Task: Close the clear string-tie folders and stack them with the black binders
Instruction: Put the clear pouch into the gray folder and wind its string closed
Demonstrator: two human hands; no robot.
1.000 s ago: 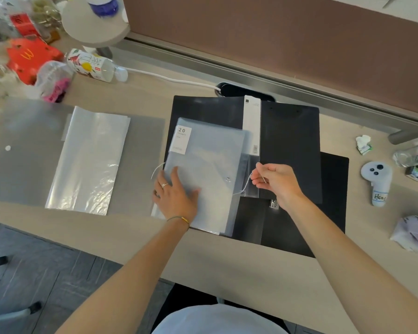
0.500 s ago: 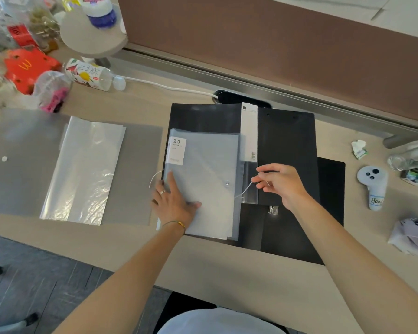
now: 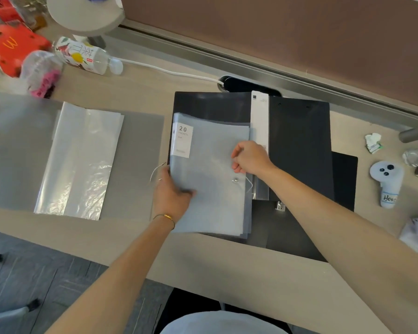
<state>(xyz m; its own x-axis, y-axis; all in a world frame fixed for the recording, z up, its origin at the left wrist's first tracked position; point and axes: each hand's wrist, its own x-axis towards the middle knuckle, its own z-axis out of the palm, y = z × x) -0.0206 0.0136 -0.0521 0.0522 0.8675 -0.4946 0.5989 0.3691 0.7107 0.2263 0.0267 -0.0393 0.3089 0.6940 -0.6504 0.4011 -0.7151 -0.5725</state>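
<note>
A: Item one, hands. We see the left hand (image 3: 173, 194) gripping the clear folder (image 3: 210, 179) at its left edge, thumb on top, fingers beneath. The right hand (image 3: 247, 160) is curled, pinching the white string (image 3: 249, 184) just above the button (image 3: 235, 180).

B: Item two, location. We note the folder lies on the black binders (image 3: 299, 145), near the desk (image 3: 203, 268) front edge.

A: Room: an open clear folder (image 3: 140, 150) lies just beside, leftward; bare desk shows in front.

B: Orientation: long axis runs front to back, label (image 3: 182, 142) at the far left corner.
</note>
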